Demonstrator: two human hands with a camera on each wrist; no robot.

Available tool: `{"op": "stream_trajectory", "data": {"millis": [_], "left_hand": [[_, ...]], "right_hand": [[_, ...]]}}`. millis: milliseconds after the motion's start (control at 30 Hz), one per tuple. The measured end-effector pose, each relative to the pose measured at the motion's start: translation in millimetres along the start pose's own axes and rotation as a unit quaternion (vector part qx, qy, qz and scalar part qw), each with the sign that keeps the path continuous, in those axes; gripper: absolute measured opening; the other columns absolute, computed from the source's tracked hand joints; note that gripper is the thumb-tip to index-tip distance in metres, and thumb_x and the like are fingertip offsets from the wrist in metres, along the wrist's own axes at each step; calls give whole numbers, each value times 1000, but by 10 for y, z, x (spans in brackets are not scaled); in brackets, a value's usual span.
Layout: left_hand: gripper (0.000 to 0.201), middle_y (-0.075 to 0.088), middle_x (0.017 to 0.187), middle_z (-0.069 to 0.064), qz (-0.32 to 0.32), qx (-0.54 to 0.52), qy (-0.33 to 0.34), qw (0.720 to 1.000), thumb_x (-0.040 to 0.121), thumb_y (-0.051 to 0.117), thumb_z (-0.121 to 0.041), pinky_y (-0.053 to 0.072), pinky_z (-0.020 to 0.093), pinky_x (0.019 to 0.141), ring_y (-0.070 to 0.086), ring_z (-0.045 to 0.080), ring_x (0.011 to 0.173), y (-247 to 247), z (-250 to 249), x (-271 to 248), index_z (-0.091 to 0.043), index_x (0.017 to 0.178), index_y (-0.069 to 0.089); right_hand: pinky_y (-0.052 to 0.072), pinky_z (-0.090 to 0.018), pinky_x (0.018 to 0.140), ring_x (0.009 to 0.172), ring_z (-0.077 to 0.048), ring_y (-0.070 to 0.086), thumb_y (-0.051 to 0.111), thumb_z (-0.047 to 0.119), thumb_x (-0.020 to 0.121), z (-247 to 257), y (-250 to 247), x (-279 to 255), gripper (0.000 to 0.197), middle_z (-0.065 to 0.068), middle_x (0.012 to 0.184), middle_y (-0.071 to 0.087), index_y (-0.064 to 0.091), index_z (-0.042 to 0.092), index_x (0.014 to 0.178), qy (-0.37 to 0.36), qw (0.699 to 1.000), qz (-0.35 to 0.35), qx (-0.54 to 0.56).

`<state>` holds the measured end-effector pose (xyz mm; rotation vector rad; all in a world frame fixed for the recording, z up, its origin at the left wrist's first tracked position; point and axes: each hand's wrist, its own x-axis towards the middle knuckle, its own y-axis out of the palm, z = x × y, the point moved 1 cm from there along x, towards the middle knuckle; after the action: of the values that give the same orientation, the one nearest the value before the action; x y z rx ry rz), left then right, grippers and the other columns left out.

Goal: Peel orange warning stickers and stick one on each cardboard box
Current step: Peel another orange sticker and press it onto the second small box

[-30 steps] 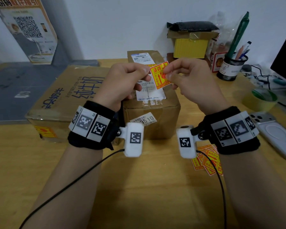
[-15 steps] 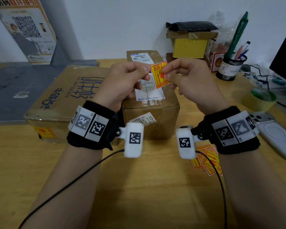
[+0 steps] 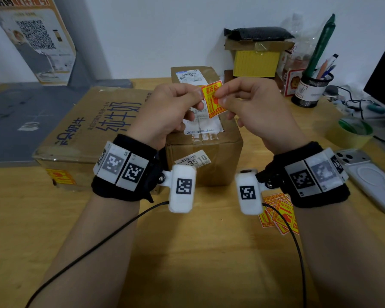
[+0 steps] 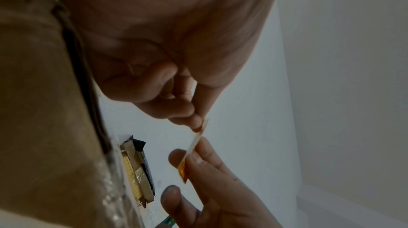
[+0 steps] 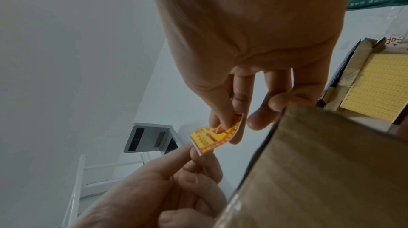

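Observation:
Both hands hold one orange-and-yellow warning sticker [image 3: 212,99] in the air above the small cardboard box [image 3: 206,150]. My left hand [image 3: 196,96] pinches its left edge between thumb and forefinger. My right hand [image 3: 223,97] pinches its right edge. In the right wrist view the sticker [image 5: 215,135] bends between the two pinches; in the left wrist view the sticker [image 4: 194,146] shows edge-on. A large flat cardboard box [image 3: 91,127] lies to the left, with an orange sticker [image 3: 60,176] on its front face. A pile of spare stickers [image 3: 278,213] lies on the desk under my right wrist.
A white phone [image 3: 369,178] lies at the right edge. A green tape roll [image 3: 351,132], a pen cup [image 3: 311,87] and a yellow box [image 3: 256,61] stand at the back right. A grey mat [image 3: 13,121] covers the far left.
The hands and sticker have stayed in nearly the same place; the sticker has tilted slightly between the fingers.

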<state>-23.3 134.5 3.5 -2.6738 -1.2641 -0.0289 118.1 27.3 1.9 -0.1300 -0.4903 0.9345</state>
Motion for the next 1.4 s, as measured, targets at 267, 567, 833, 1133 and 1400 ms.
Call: {"op": "stream_trajectory", "data": {"millis": [267,567,833,1133,1400], "left_hand": [[20,61,65,-7,-10,-3,-8,1000,97,60,-16,29,16,37,50,7,55,16,-21,-2,-14,80,70],[19,62,59,-14,-26,45,18,998,94,62,-22,33,17,41,53,3,56,39,-33,-21,-18,80,74],[20,63,58,-14,-20,64,32,997,94,63,-22,34,16,41,53,1,55,62,-47,-44,-22,78,74],[19,61,66,-8,-53,54,9,997,94,63,-21,33,16,40,52,3,53,-5,-47,-27,-13,79,73],[27,56,64,-3,-74,38,2,997,91,62,-21,32,18,41,51,7,55,-47,-12,12,-19,64,64]], "right_hand": [[44,-9,50,65,5,62,67,6,93,30,16,-11,12,6,81,70,77,12,94,12,1000,5,-14],[39,-15,65,66,12,60,76,41,88,23,38,-24,23,27,59,66,81,19,88,8,1000,1,-28],[36,-11,60,57,11,57,72,27,92,1,16,1,15,26,53,63,76,25,78,4,999,-13,-40],[39,-10,47,66,-11,62,69,25,92,-55,-21,23,18,-11,90,76,79,12,86,10,998,-55,-21],[36,-11,40,59,-13,58,67,22,91,-180,-129,49,20,-3,76,75,77,8,82,87,991,-86,-47]]}}
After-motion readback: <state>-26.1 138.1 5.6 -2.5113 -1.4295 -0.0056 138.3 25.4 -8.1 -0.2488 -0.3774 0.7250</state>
